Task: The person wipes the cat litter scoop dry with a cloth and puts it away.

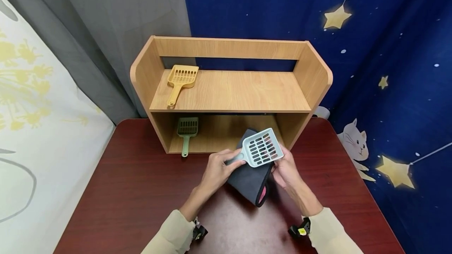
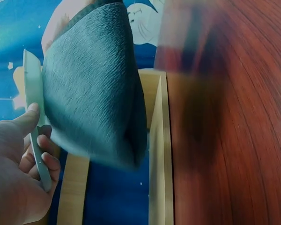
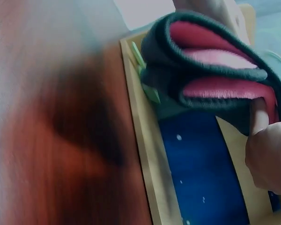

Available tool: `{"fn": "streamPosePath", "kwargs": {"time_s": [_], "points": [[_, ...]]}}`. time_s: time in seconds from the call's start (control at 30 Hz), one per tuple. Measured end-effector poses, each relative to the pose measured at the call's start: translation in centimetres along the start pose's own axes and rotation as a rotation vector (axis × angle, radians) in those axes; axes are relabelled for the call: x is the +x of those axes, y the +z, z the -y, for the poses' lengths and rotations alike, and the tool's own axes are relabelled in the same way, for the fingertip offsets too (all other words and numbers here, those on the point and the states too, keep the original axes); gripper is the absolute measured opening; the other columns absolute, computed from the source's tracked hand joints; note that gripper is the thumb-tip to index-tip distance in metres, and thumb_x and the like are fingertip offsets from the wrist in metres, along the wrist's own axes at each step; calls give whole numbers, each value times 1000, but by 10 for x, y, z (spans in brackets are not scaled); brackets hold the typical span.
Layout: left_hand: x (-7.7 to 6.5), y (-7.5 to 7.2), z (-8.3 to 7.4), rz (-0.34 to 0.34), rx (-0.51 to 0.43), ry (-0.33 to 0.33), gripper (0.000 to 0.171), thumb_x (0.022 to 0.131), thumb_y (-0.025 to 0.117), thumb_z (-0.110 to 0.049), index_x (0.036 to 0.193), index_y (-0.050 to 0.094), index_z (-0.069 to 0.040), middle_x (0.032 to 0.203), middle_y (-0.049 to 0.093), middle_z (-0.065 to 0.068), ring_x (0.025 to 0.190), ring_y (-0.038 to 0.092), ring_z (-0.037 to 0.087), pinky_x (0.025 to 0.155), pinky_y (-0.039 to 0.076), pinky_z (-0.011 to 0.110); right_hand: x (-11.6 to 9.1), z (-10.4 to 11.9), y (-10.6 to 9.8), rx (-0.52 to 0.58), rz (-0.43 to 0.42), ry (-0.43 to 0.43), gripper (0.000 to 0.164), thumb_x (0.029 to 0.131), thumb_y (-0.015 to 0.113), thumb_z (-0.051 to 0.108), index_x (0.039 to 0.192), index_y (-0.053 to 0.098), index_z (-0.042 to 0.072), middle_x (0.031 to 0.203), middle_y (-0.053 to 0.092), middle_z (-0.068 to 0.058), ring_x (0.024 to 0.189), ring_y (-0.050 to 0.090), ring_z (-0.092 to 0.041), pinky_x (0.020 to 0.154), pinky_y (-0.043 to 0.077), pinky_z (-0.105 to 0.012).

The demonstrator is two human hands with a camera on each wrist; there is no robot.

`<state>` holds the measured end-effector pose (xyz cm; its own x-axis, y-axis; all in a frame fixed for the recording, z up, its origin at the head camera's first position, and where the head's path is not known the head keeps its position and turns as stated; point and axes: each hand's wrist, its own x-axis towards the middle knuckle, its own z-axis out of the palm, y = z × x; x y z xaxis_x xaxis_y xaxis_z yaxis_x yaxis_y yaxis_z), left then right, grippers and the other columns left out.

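Observation:
My left hand point(image 1: 219, 171) pinches the handle of a pale blue litter scoop point(image 1: 262, 148), its slotted head tilted up to the right. Behind the scoop is a folded dark grey cloth point(image 1: 247, 181), gripped by my right hand point(image 1: 287, 169). In the right wrist view the folds of this cloth point(image 3: 210, 91) show a pink inner side, and a finger of the right hand point(image 3: 271, 154) reaches into one fold. Thumb and curled fingers of the left hand point(image 2: 18, 164) close round the scoop handle in the left wrist view.
A two-tier wooden shelf point(image 1: 229, 93) stands at the back of the dark red table point(image 1: 141, 199). On its upper board lies a yellow litter scoop point(image 1: 183, 77). A green litter scoop point(image 1: 187, 127) lies at the lower left, handle toward the front edge. Curtains point(image 1: 247, 3) hang behind.

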<state>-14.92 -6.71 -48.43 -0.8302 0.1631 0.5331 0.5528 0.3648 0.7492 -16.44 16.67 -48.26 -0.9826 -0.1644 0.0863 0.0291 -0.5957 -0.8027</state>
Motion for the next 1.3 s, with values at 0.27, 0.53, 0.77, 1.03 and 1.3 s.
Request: {"fn": "streamPosePath", "kwargs": {"time_s": [0.27,0.53,0.77,1.03,1.3], "points": [[-6,-6,11,24,61,-42,39,83,90,-11,119,80,-1,100,80,10,76,64,14,63,53,27,4,45,-19,-12,-9,-27,38,107,50,-9,137,65,8,128,71,-5,105,74,-18,78,63,-31],[-14,-10,16,9,130,-58,38,81,91,-12,117,81,-2,94,79,8,73,63,14,63,49,22,2,70,-29,-19,-14,-50,39,107,51,-7,142,62,7,132,67,-6,108,72,-19,81,62,-32],[-15,-16,16,-2,205,-81,38,80,93,-15,115,82,-3,93,80,8,74,68,16,63,53,27,-1,74,-29,-162,-45,-148,40,105,57,-7,143,60,0,127,70,-7,107,72,-17,82,61,-28],[-16,-18,13,4,328,-107,38,80,94,-21,115,84,-9,94,80,4,75,72,20,62,55,35,-2,75,-18,-391,-132,-315,41,99,64,-12,140,58,-12,120,71,-8,105,68,-15,80,59,-24],[-13,-16,9,41,399,-103,36,81,93,-21,114,84,-9,95,80,5,75,70,17,63,55,39,0,71,-7,-656,-128,-427,39,95,70,-11,134,66,-9,116,76,-5,98,72,-11,79,59,-20]]}}
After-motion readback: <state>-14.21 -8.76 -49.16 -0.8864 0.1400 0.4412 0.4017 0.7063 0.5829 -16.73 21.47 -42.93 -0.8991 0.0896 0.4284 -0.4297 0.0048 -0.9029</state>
